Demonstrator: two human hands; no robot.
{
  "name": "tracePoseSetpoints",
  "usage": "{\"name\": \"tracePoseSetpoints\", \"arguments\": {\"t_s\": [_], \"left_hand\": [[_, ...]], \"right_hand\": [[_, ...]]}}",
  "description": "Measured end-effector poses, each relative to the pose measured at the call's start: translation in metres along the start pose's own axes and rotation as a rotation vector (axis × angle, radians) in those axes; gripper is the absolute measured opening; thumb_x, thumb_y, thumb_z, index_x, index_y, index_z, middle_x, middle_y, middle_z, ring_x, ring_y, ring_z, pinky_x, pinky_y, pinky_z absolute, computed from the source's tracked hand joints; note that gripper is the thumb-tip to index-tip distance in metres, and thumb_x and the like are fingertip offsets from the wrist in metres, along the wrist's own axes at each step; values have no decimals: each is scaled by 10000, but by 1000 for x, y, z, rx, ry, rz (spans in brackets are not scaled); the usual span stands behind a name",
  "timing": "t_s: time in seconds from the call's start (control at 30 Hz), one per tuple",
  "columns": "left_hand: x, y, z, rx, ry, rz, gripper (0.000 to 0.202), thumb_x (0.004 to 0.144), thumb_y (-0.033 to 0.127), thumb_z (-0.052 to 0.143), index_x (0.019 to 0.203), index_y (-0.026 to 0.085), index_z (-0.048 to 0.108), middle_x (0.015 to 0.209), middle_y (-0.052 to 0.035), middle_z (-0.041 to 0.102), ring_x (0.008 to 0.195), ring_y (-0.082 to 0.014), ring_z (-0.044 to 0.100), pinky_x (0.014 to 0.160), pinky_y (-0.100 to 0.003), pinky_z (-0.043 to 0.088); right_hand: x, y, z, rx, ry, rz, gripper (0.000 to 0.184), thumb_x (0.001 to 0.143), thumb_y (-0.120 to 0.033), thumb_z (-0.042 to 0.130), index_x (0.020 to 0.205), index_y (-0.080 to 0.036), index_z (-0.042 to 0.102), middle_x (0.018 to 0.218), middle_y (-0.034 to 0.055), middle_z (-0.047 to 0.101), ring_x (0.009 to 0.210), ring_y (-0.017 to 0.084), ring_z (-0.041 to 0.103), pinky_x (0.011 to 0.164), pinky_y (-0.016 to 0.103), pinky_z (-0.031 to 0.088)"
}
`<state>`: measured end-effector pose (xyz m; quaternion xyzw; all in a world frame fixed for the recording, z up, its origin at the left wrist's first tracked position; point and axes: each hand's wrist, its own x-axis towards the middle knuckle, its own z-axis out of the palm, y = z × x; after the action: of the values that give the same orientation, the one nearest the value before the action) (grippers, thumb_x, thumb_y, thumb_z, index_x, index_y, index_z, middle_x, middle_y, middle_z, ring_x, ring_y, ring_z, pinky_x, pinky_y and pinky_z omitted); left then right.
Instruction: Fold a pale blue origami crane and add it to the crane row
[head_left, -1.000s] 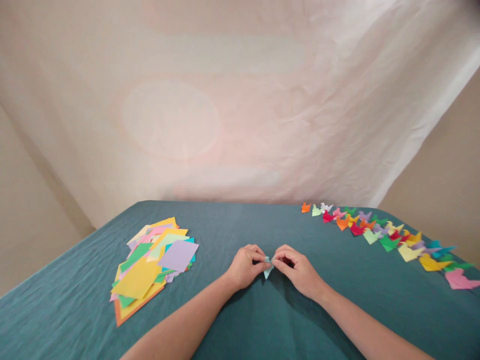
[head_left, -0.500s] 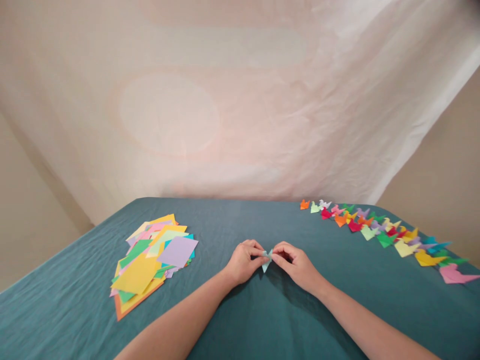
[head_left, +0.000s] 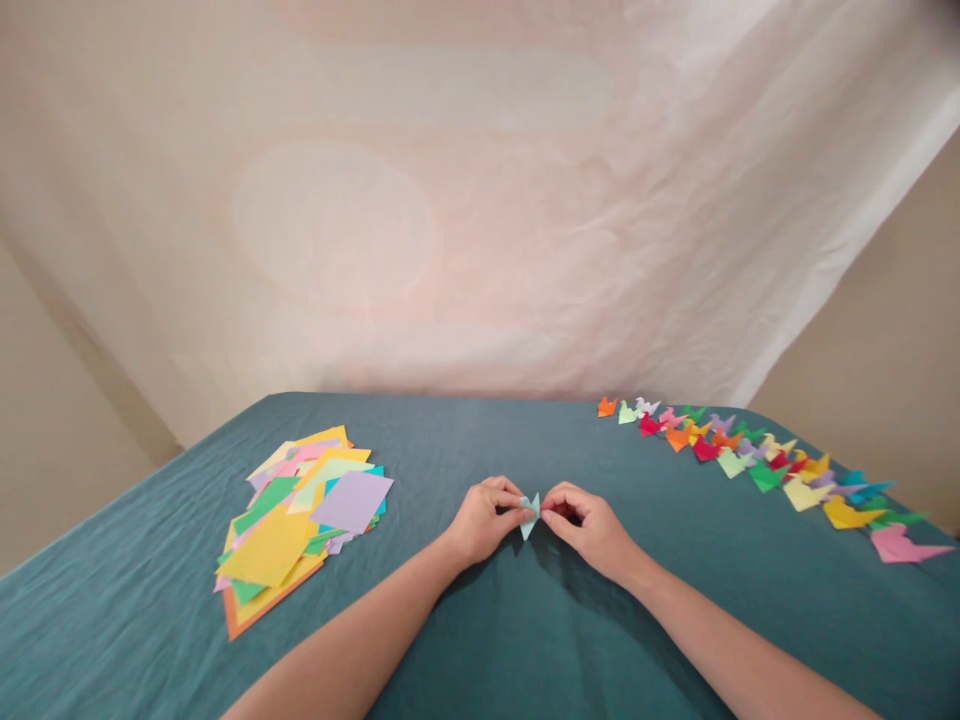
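Note:
A small pale blue folded paper figure (head_left: 530, 514) is held between both hands just above the teal tablecloth (head_left: 480, 640), near the middle of the table. My left hand (head_left: 484, 520) pinches its left side with thumb and fingertips. My right hand (head_left: 585, 522) pinches its right side the same way, fingers curled. Both forearms reach in from the bottom edge.
A loose pile of coloured square paper sheets (head_left: 300, 515) lies to the left of my hands. Several finished folded paper figures (head_left: 757, 462) in many colours run in a row along the right side of the table. A pale cloth backdrop (head_left: 465, 220) hangs behind the table.
The hands have kept their pinch on the paper figure with slight finger shifts. The view has tilted a little, so everything sits slightly higher in the picture.

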<state>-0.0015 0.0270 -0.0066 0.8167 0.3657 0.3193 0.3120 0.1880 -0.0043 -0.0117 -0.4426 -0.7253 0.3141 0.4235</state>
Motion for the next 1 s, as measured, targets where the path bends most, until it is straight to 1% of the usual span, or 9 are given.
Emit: {"name": "tracePoseSetpoints", "arguments": {"t_s": [0.4, 0.67, 1.0], "left_hand": [[1, -3, 0, -16, 1, -6, 166, 811, 289, 597, 737, 196, 713, 804, -17, 625, 798, -140, 570, 766, -236, 423], [1, -5, 1, -13, -3, -3, 173, 809, 282, 593, 728, 190, 715, 783, -16, 621, 784, -138, 571, 753, -234, 417], [0, -3, 1, 28, -9, 38, 144, 795, 233, 609, 700, 185, 704, 762, -5, 612, 774, -131, 559, 744, -226, 402]], "right_hand": [[0, 3, -1, -33, 1, -8, 162, 821, -308, 542, 779, -188, 641, 775, 23, 601, 687, 141, 547, 635, 263, 440], [-3, 2, -2, -94, -8, -101, 187, 857, -307, 509, 824, -208, 665, 814, 41, 602, 735, 160, 557, 711, 298, 453], [-2, 2, 0, -177, -61, -125, 148, 870, -264, 474, 788, -198, 577, 799, 30, 557, 713, 152, 532, 670, 276, 431]]}}
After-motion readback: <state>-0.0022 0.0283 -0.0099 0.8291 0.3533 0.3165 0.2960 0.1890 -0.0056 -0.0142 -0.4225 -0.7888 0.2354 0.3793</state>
